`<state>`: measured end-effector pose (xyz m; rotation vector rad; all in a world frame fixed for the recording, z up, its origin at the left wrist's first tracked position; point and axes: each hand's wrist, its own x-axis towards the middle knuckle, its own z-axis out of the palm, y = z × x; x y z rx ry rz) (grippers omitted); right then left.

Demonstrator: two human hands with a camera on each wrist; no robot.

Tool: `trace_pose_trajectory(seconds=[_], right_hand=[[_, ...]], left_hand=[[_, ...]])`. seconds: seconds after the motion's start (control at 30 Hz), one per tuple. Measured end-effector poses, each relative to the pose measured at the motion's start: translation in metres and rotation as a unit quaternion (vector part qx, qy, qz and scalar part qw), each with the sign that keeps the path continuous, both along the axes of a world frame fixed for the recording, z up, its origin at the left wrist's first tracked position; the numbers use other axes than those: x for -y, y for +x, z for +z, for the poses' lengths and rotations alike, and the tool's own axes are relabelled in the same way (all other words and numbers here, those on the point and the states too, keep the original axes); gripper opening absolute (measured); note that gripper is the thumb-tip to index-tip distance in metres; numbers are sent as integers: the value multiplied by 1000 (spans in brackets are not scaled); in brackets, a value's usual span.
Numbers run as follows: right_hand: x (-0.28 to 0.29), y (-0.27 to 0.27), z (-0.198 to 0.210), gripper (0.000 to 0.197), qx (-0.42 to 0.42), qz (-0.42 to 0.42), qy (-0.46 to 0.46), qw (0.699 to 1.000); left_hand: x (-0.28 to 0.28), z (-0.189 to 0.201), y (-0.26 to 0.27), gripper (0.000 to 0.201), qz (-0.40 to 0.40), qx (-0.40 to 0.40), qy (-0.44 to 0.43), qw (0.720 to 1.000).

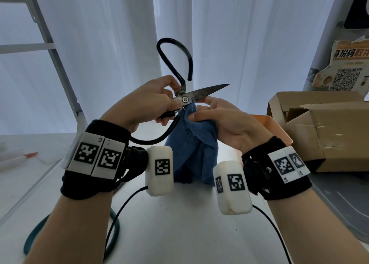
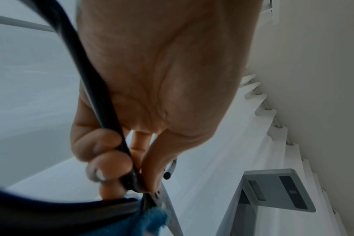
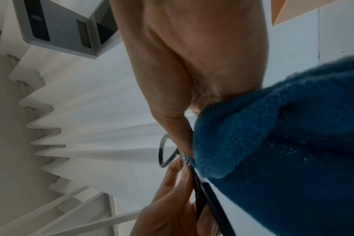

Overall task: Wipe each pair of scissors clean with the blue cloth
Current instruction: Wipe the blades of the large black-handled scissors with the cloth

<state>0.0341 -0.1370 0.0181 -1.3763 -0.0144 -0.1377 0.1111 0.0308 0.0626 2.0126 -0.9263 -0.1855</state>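
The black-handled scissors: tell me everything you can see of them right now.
The black-handled scissors are large, with long looped handles in black coating and dull, stained grey metal blades joined by a bolt at the pivot. They are held up in the air, open: one blade points right and slightly up, bare; the other is hidden in the blue terry cloth. One handle loop stands upward, the other curves down to the left. The left hand pinches them at the pivot; the right hand holds the cloth against the lower blade.
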Motion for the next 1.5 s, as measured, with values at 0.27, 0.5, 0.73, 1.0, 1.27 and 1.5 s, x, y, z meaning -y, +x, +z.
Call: trace_pose_trajectory(seconds=[0.27,0.5,0.73,1.0,1.27,1.5], right_hand=[[0,2,-3,49,2,-1,22,1000],[-2,2,-2,46,-21,-52,-44,997],[-1,1,-1,43,-21,-54,-53,997],[-1,3,-2,42,-9,-47,-67,997],[1,3,-2,39,-8,-28,-70,997],[2,3,-3,32,-3,-18,-64,998]], left_hand=[[0,-2,3,10,12,-3,7,1000],[3,-2,2,9,13,-13,-5,1000],[2,-2,3,10,17,-9,-19,1000],[-1,-1,6,12,26,-17,-34,999],[-6,-2,12,9,44,-26,-64,997],[-12,-1,18,9,60,-29,-79,995]])
